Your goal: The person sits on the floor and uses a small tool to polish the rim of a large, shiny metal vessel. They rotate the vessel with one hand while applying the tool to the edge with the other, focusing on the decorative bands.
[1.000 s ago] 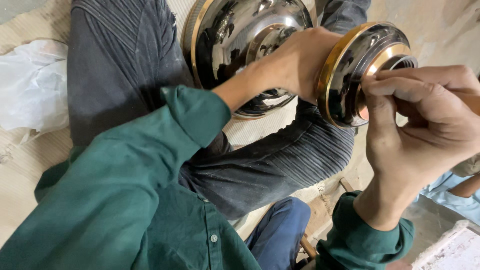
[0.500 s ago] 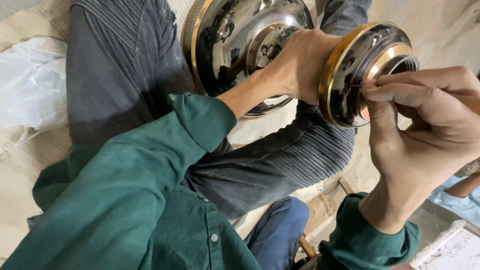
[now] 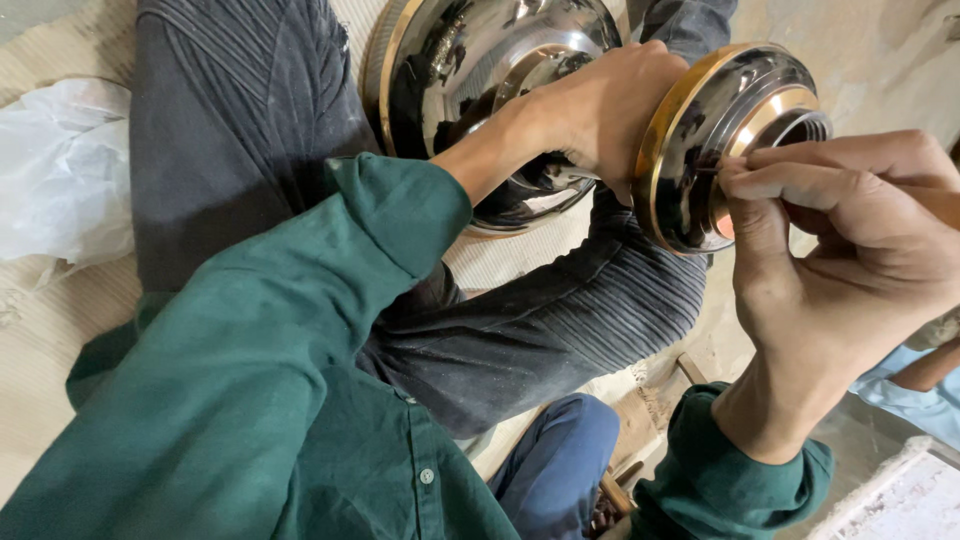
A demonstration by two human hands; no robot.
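A shiny dark metal vessel with brass-coloured bands lies across my lap: its wide bowl part [image 3: 470,80] is at the top centre, its smaller end [image 3: 720,130] at the top right. My left hand [image 3: 600,110] grips the narrow stem between the two parts. My right hand [image 3: 840,250] pinches a thin tool, its tip touching the brass ring of the smaller end; most of the tool is hidden in my fingers. Green sleeves cover both my arms.
My legs in dark ribbed trousers [image 3: 250,140] lie under the vessel. A crumpled white plastic sheet [image 3: 60,170] rests on the pale mat at the left. Another person's blue-clad leg [image 3: 550,470] shows at the bottom, and light blue cloth [image 3: 900,380] at the right edge.
My right hand has shifted slightly, keeping the tool tip on the brass ring. The vessel stays held in my left hand.
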